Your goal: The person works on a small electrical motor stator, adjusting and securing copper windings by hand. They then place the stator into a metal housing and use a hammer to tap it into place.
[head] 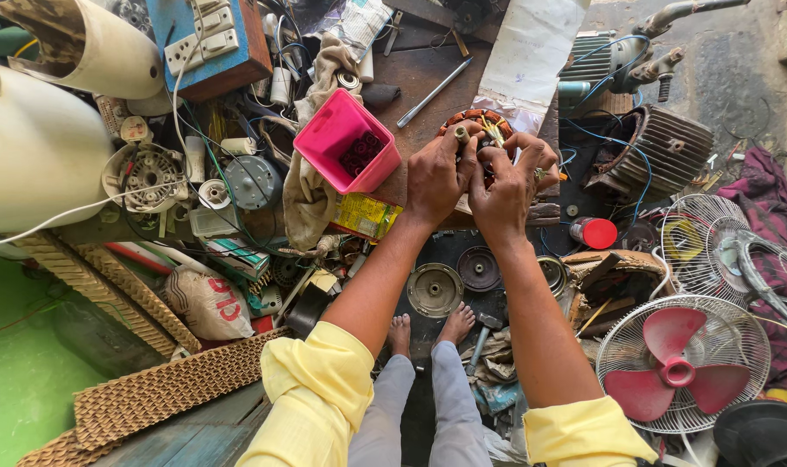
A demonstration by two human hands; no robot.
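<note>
A round motor stator with copper windings rests on a dark wooden bench in the upper middle of the head view. My left hand and my right hand are pressed together on its near side, fingers curled around the windings and some thin yellowish wires. Most of the stator is hidden under my hands. Yellow sleeves cover my upper arms.
A pink plastic box with small dark parts stands left of my hands. A long metal tool, a red-capped can, a finned motor housing, a pink-bladed fan and metal end caps surround me. My bare feet rest below.
</note>
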